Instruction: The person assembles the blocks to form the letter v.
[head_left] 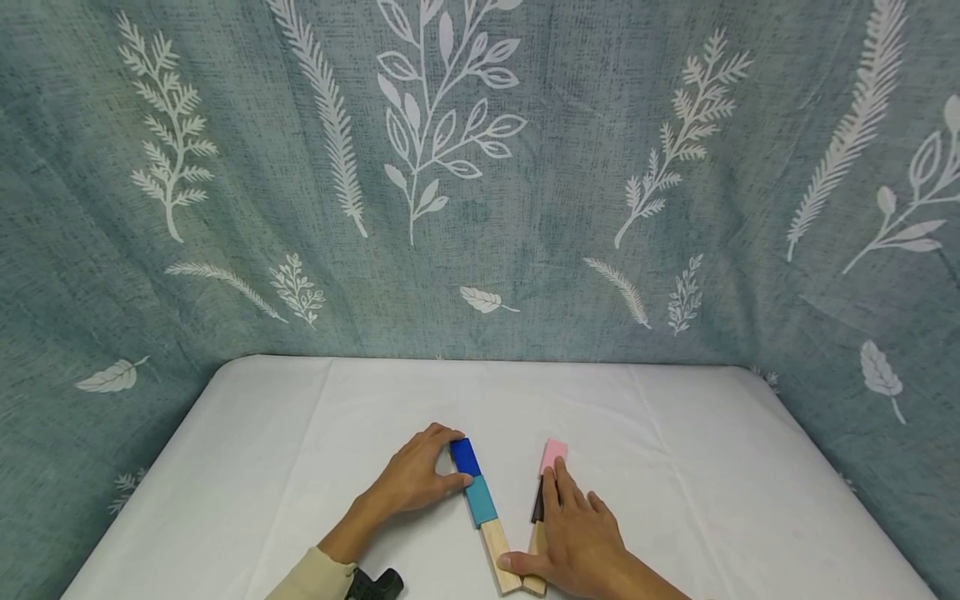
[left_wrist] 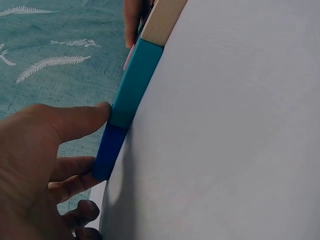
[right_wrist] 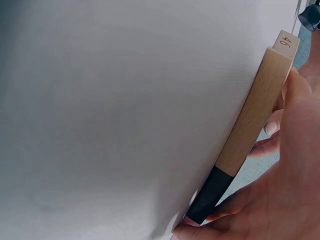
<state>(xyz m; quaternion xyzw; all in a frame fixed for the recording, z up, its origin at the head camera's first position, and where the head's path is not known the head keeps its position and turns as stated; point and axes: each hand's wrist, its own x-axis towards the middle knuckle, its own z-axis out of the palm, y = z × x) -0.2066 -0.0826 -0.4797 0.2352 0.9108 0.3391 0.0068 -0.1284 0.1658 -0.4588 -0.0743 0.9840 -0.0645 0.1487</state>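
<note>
Six-sided blocks lie end to end in two rows that meet near me in a V. The left row has a blue block (head_left: 465, 457), a teal block (head_left: 481, 501) and a plain wooden block (head_left: 500, 557). My left hand (head_left: 412, 475) touches its outer side, thumb by the blue-teal seam and fingertips along the blue block. In the right row are a pink block (head_left: 553, 452), a black block (right_wrist: 209, 196) and another wooden block (right_wrist: 255, 112). My right hand (head_left: 581, 533) rests along this row, fingers extended toward the pink block, thumb over the left row's wooden block.
A white cloth (head_left: 300, 467) covers the table. Behind it hangs a green curtain (head_left: 555, 192) with white leaf prints. A dark device (head_left: 375, 583) is strapped at my left wrist beside the beige sleeve (head_left: 315, 575).
</note>
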